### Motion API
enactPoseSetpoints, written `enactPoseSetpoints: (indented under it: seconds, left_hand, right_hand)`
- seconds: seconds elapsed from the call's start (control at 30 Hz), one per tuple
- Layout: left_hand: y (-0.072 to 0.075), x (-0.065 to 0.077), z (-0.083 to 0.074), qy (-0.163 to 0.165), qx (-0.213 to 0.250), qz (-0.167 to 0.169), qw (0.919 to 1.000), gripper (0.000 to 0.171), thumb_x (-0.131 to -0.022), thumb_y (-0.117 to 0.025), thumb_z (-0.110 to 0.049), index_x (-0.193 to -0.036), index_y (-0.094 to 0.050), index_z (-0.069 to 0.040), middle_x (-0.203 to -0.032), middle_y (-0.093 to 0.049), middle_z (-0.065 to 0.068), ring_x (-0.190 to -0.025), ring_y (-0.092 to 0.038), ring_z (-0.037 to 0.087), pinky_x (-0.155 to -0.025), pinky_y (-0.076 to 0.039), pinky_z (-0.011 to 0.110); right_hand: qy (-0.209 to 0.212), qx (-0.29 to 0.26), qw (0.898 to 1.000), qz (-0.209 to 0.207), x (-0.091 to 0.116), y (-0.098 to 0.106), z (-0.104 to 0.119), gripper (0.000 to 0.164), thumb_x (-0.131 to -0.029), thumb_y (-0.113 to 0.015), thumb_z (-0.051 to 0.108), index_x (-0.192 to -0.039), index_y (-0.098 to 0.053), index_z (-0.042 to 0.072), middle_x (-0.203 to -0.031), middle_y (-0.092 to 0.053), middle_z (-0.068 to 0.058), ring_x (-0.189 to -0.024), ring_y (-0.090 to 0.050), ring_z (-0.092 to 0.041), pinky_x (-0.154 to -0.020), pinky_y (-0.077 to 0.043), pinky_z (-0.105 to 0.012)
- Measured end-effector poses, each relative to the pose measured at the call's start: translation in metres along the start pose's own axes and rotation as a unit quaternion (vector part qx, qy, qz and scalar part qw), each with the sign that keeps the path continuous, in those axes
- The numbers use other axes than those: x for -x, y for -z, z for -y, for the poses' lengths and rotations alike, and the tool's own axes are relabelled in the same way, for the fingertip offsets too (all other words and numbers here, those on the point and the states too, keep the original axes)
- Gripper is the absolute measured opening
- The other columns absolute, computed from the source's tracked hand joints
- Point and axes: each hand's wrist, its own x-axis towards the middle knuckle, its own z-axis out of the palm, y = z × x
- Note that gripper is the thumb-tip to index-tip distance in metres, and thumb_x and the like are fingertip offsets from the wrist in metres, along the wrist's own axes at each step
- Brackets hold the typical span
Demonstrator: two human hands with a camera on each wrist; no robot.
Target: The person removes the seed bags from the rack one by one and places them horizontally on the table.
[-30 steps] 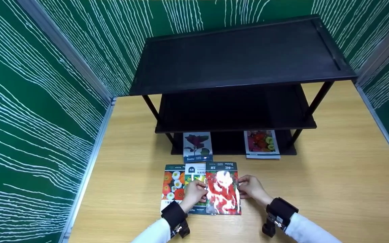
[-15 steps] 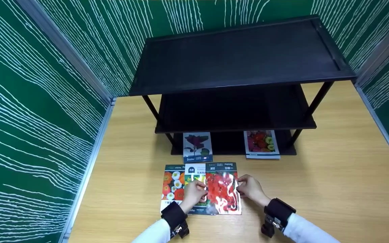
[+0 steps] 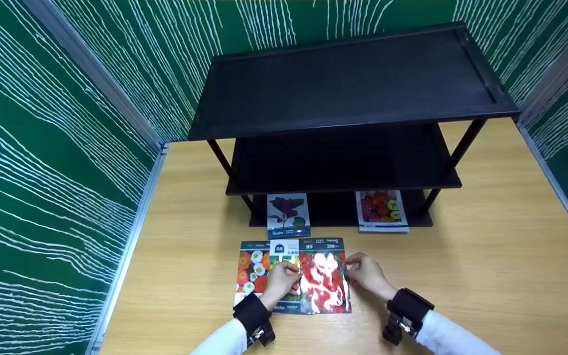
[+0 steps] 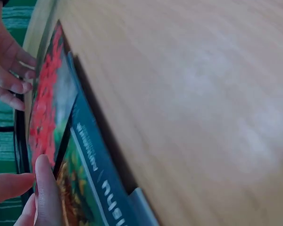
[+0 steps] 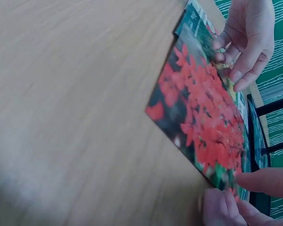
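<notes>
A seed packet with red flowers (image 3: pixel 324 283) lies at the right of a row, overlapping a yellow-flower packet (image 3: pixel 284 251). My left hand (image 3: pixel 281 283) pinches its left edge between thumb and fingers, above the yellow-flower packet. On the opposite side, my right hand (image 3: pixel 369 276) pinches the right edge; in the right wrist view the thumb (image 5: pixel 266 181) is over the packet and the other fingers are by its edge. Glare whitens much of the red print in the head view. An orange-and-white flower packet (image 3: pixel 252 268) is leftmost, partly covered.
Behind the row stands a black three-tier shelf (image 3: pixel 358 84). On its bottom tier lie a dark-leaf packet (image 3: pixel 288 212) at left and a mixed-flower packet (image 3: pixel 381 209) at right, both jutting over the front edge. Green walls (image 3: pixel 42 172) with white streaks enclose the wooden table (image 3: pixel 491 276).
The red-flower packet has shifted very slightly left, with both hands staying at its sides. Glare on its surface has changed. Everything else holds its place.
</notes>
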Motion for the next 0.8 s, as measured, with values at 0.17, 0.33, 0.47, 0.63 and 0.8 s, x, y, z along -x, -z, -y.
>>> enactPoseSetpoints:
  seconds: [0.17, 0.33, 0.47, 0.63, 0.8]
  left_hand:
    - [0.007, -0.003, -0.005, 0.02, 0.006, 0.011, 0.9997, 0.015, -0.083, -0.055, -0.003, -0.096, -0.058, 0.003, -0.066, -0.057, 0.011, -0.042, -0.048, 0.008, -0.045, -0.051, 0.03]
    - [0.011, -0.006, -0.011, 0.022, 0.033, 0.013, 0.9991, 0.016, -0.084, -0.053, -0.003, -0.097, -0.056, 0.006, -0.068, -0.059, 0.015, -0.042, -0.048, 0.009, -0.046, -0.052, 0.031]
    - [0.014, -0.01, -0.018, 0.032, 0.036, 0.001, 0.9988, 0.017, -0.083, -0.052, -0.002, -0.097, -0.055, 0.007, -0.068, -0.059, 0.015, -0.042, -0.049, 0.01, -0.044, -0.051, 0.03]
    - [0.017, -0.017, -0.024, 0.037, 0.028, -0.014, 0.9989, 0.018, -0.083, -0.052, -0.003, -0.098, -0.057, 0.006, -0.077, -0.06, 0.016, -0.046, -0.053, 0.012, -0.044, -0.05, 0.028]
    - [0.021, -0.023, -0.029, 0.035, 0.026, -0.02, 0.9989, 0.017, -0.084, -0.052, -0.005, -0.097, -0.057, 0.004, -0.076, -0.059, 0.011, -0.053, -0.057, 0.017, -0.051, -0.053, 0.033]
  right_hand:
    - [0.013, -0.006, 1.0, 0.004, -0.003, 0.002, 0.007, 0.025, -0.071, -0.056, -0.012, -0.097, -0.054, -0.012, -0.07, -0.06, -0.014, -0.056, -0.057, -0.022, -0.051, -0.051, -0.032]
    - [0.034, -0.01, 0.999, 0.012, -0.008, 0.002, 0.014, 0.021, -0.074, -0.059, -0.009, -0.095, -0.055, -0.012, -0.076, -0.062, -0.014, -0.055, -0.057, -0.025, -0.05, -0.051, -0.036]
    - [0.025, -0.023, 0.999, 0.024, -0.013, 0.001, 0.022, 0.023, -0.075, -0.059, -0.008, -0.097, -0.054, -0.012, -0.07, -0.06, -0.011, -0.049, -0.054, -0.023, -0.049, -0.051, -0.037]
    - [0.013, -0.03, 0.999, 0.036, -0.019, 0.001, 0.033, 0.028, -0.075, -0.052, -0.009, -0.103, -0.052, -0.012, -0.065, -0.057, -0.013, -0.05, -0.053, -0.021, -0.051, -0.049, -0.033]
    - [0.026, -0.047, 0.997, 0.048, -0.027, 0.001, 0.042, 0.031, -0.075, -0.049, -0.009, -0.105, -0.051, -0.014, -0.064, -0.057, -0.016, -0.053, -0.054, -0.025, -0.056, -0.051, -0.039]
